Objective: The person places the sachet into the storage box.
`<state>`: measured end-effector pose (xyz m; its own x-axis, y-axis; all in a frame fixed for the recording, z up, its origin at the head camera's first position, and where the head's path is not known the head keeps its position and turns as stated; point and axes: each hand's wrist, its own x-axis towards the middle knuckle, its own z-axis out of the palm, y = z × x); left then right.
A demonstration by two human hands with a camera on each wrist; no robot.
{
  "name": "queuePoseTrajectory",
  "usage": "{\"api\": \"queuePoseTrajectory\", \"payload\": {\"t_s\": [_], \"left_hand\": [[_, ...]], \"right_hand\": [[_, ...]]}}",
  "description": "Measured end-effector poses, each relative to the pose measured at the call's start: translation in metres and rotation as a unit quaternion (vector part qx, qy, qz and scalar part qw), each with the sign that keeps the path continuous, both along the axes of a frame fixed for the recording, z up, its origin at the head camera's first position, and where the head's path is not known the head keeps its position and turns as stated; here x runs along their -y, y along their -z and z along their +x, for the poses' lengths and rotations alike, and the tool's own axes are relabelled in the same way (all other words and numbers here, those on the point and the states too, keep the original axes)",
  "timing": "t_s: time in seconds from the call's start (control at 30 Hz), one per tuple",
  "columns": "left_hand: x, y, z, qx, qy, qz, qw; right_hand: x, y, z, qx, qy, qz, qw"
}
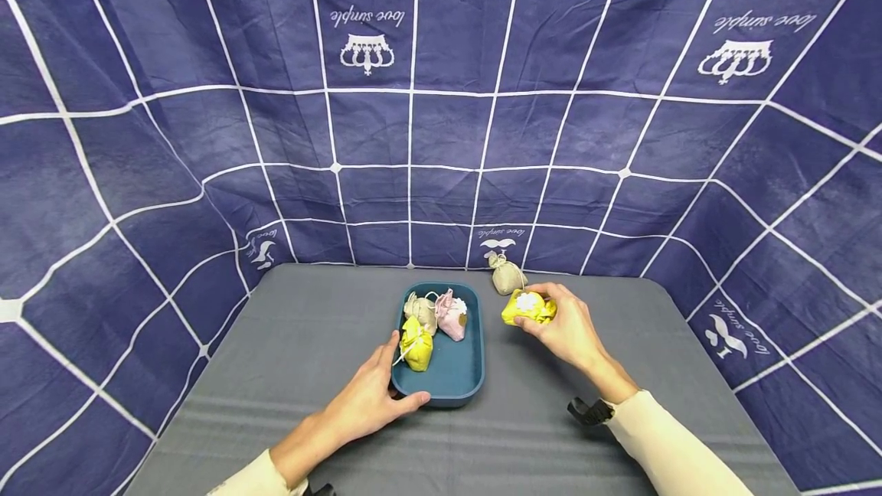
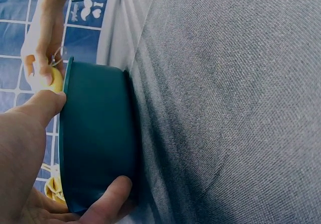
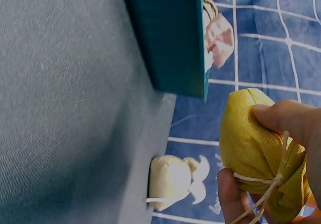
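My right hand (image 1: 568,327) holds a yellow drawstring pouch (image 3: 251,138) above the table, to the right of the tray. It has a white flower patch and a pale cord. With thumb and fingers around its near left corner, my left hand (image 1: 372,396) grips a teal plastic tray (image 1: 448,387). Inside the tray, a beige pouch (image 1: 420,311), a pink pouch (image 1: 451,318) and another yellow pouch (image 1: 416,347) lie toward the back and left. Behind my right hand, a second beige pouch (image 1: 507,276) sits on the table by the cloth backdrop.
A grey cloth with some wrinkles covers the table (image 1: 296,343). Dark blue fabric (image 1: 455,128) with white grid lines hangs around the back and both sides. A black strap (image 1: 589,410) is on my right wrist.
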<state>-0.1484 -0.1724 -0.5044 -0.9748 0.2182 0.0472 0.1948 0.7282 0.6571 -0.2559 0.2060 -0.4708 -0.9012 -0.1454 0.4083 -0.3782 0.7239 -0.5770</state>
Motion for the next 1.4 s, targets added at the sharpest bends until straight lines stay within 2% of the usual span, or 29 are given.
{"api": "queuePoseTrajectory", "payload": {"t_s": [0.37, 0.77, 1.03, 1.4], "left_hand": [[0.0, 0.0, -0.001, 0.004, -0.002, -0.002, 1.0], [0.0, 0.001, -0.002, 0.012, -0.003, -0.002, 0.9999], [-0.001, 0.001, -0.001, -0.003, -0.004, -0.014, 0.9999], [0.0, 0.001, -0.002, 0.005, -0.001, -0.008, 1.0]], "right_hand": [[0.016, -0.011, 0.006, 0.008, -0.029, -0.001, 1.0], [0.031, -0.018, 0.012, -0.011, -0.06, 0.013, 0.998], [0.046, -0.021, 0.012, -0.008, -0.093, 0.013, 0.996], [0.07, -0.025, 0.01, 0.003, -0.129, 0.012, 0.992]]}}
